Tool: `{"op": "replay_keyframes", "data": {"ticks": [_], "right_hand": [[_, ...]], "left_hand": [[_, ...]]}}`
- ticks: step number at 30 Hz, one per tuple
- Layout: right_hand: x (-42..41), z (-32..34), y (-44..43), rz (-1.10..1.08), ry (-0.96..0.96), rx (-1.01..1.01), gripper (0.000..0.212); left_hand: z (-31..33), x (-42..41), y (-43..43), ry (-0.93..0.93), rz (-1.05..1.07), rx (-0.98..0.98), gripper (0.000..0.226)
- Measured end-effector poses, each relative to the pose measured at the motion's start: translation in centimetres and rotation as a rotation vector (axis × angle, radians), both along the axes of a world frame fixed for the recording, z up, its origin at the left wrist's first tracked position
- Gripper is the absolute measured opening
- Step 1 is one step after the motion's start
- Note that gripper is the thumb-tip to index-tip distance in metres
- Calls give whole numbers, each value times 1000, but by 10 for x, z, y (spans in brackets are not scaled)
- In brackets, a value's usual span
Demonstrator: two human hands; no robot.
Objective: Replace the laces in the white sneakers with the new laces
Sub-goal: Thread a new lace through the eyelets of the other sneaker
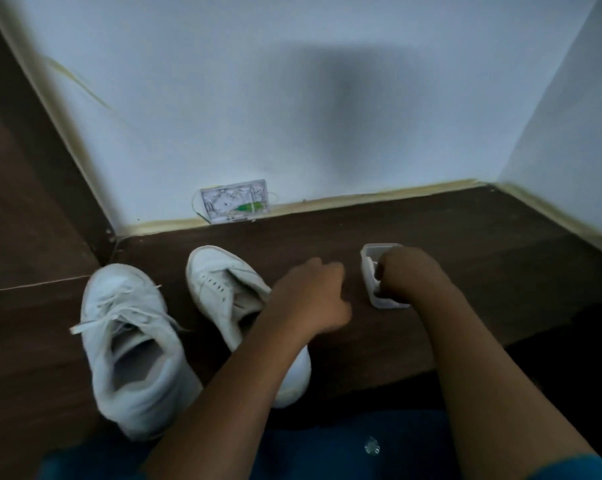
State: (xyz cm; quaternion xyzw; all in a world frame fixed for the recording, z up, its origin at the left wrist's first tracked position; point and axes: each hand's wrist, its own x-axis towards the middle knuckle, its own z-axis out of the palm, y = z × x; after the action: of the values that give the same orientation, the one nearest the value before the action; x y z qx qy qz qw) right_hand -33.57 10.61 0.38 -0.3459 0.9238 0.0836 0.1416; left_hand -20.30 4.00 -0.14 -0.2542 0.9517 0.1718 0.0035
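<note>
Two sneakers [133,344]: left of container [368,268].
Right hand [407,271]: fingers inside container, grasp hidden.
Left hand [310,299]: loosely curled, empty, beside container.

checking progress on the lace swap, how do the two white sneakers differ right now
The left sneaker carries a lace, loosened, ends splayed; the right sneaker shows bare eyelets, no lace. The left sneaker is in full view; the right sneaker lies partly under the left forearm. Both are white, upright, toes toward the wall.
</note>
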Motion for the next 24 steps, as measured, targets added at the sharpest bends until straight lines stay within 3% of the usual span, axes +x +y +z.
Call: {"op": "replay_keyframes", "data": {"ticks": [2, 4, 7, 9, 11, 13, 16, 19, 22, 24], "right_hand": [[-1, 1, -4, -46, 19, -4, 39], [0, 3, -3, -73, 19, -157, 29], [12, 7, -3, -42, -253, -663, 14], [30, 13, -7, -28, -450, -886, 30], [46, 14, -15, -20, -566, -1012, 39], [63, 17, -25, 11, -743, -1122, 38], [88, 23, -41, 108, -951, -1199, 33], [115, 26, -54, 243, -960, -1201, 32], [134, 31, -64, 354, -978, -1160, 32], [143, 34, -70, 371, -1011, -1119, 27]], "left_hand": [[-1, 1, 1, -151, -15, -38, 38], [-2, 5, 3, -176, -53, 0, 32], [3, 21, 7, 187, 31, 12, 19], [12, 36, 7, 364, 191, -267, 15], [17, 55, 4, 220, 408, -409, 26], [18, 76, -1, 3, 592, -297, 44], [5, 94, -11, -152, 611, -186, 61], [1, 102, -12, -178, 547, -247, 57], [2, 118, -22, -96, 523, -259, 50], [7, 131, -32, 96, 505, -189, 46]]}}
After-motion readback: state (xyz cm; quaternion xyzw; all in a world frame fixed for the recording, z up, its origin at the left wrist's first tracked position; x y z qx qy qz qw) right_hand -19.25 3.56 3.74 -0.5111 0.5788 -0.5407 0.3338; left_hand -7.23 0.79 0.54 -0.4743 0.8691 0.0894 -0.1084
